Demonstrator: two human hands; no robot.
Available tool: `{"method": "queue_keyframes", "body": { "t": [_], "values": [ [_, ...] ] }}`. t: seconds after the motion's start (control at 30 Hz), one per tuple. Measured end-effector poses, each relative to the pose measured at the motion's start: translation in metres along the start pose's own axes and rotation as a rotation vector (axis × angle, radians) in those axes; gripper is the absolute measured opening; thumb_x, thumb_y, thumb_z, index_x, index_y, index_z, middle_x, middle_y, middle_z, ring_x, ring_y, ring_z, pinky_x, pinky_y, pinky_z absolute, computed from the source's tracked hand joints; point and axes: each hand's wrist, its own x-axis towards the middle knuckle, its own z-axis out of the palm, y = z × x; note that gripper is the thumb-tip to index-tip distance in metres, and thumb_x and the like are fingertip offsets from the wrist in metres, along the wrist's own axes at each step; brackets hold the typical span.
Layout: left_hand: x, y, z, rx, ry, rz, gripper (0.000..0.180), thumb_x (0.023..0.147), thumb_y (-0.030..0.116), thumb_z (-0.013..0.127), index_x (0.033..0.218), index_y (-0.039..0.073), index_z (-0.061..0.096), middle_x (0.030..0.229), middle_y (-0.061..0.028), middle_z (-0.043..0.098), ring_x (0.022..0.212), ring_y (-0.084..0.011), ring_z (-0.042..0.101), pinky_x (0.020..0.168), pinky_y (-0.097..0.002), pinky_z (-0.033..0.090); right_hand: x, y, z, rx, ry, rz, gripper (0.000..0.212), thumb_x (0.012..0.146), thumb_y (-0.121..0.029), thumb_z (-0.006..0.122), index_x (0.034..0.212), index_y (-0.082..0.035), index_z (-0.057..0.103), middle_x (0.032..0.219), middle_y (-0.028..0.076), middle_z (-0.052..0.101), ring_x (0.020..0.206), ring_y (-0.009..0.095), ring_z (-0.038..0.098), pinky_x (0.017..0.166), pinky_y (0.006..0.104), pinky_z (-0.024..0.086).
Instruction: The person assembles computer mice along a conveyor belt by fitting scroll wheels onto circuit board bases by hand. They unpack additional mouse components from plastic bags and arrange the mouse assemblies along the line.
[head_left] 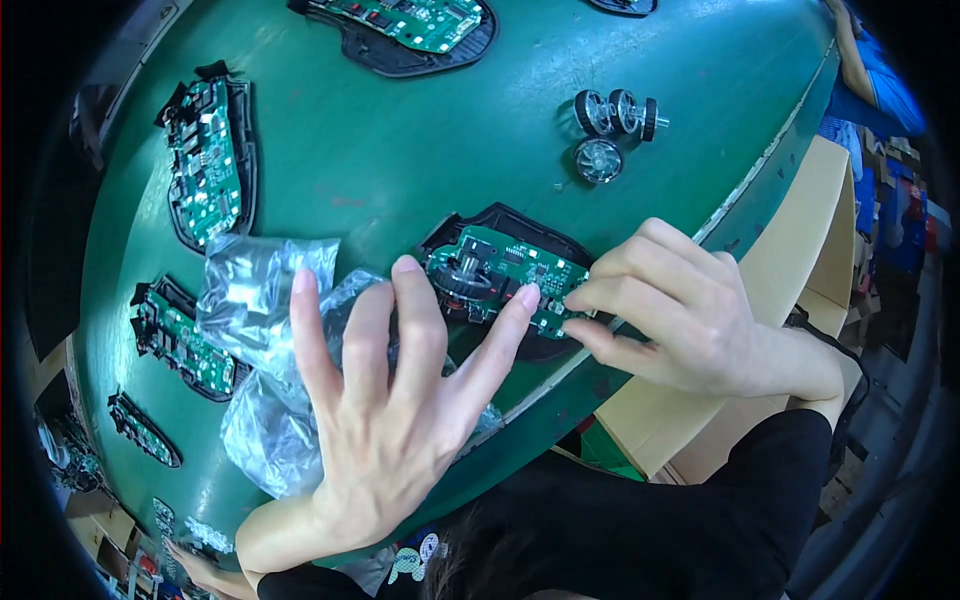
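In front of me lies a green circuit board (515, 262) in a black mouse-shaped shell (497, 216). A dark scroll wheel (462, 280) with a clear hub stands on the board's left part. The fingers of my left hand (390, 400) are spread, and its thumb tip rests on the board near its lower edge. At the board's right end my right hand (680, 310) pinches the edge between thumb and fingers; the fingertips partly hide that spot. Crumpled clear plastic bags (265, 300) lie under and beside my left hand.
Several similar shells with boards, one of them a long shell (210, 160), lie on the green table (330, 150). Loose scroll wheels (600, 160) sit at the far right. Beyond the table's right edge stands a cardboard box (800, 260). Another person's arm (855, 60) shows at upper right.
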Motion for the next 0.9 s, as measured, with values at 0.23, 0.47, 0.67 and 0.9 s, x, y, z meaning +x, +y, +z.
{"method": "queue_keyframes", "body": {
  "t": [0.23, 0.47, 0.67, 0.9],
  "values": [
    [-0.003, -0.001, 0.004, -0.011, 0.009, 0.006, 0.071, 0.071, 0.032, 0.082, 0.137, 0.044, 0.059, 0.133, -0.0179, 0.046, 0.113, -0.0312, 0.048, 0.115, -0.0608, 0.028, 0.002, -0.002, 0.008, 0.061, 0.036, 0.034, 0.03, 0.064, -0.007, 0.088, 0.088, -0.006, 0.07, 0.082, 0.005, 0.062, 0.066, 0.019, 0.057, 0.047, 0.0295, 0.042],
    [-0.002, 0.0, 0.002, -0.019, 0.009, 0.001, 0.072, 0.07, 0.031, 0.083, 0.138, 0.043, 0.059, 0.13, -0.0176, 0.047, 0.114, -0.031, 0.048, 0.115, -0.0605, 0.028, 0.001, -0.008, 0.013, 0.087, 0.06, 0.062, 0.028, 0.064, -0.001, 0.086, 0.087, -0.004, 0.069, 0.082, 0.006, 0.062, 0.068, 0.021, 0.06, 0.052, 0.0311, 0.047],
    [-0.001, -0.001, 0.0, -0.05, 0.0, 0.001, 0.074, 0.07, 0.029, 0.083, 0.139, 0.042, 0.058, 0.129, -0.0166, 0.047, 0.114, -0.0313, 0.047, 0.114, -0.0605, 0.028, 0.001, -0.01, 0.01, 0.037, 0.071, 0.01, 0.02, 0.071, -0.004, 0.079, 0.086, -0.003, 0.066, 0.081, 0.005, 0.058, 0.071, 0.018, 0.06, 0.048, 0.0304, 0.05],
    [0.0, -0.001, -0.004, -0.07, 0.042, 0.016, 0.069, 0.077, 0.027, 0.079, 0.141, 0.037, 0.057, 0.128, -0.0169, 0.047, 0.114, -0.0326, 0.047, 0.113, -0.0608, 0.029, -0.006, -0.025, 0.001, -0.139, 0.061, -0.052, 0.026, 0.07, -0.005, 0.078, 0.095, -0.001, 0.07, 0.087, 0.003, 0.059, 0.078, 0.015, 0.061, 0.049, 0.027, 0.051]
  ]
}}
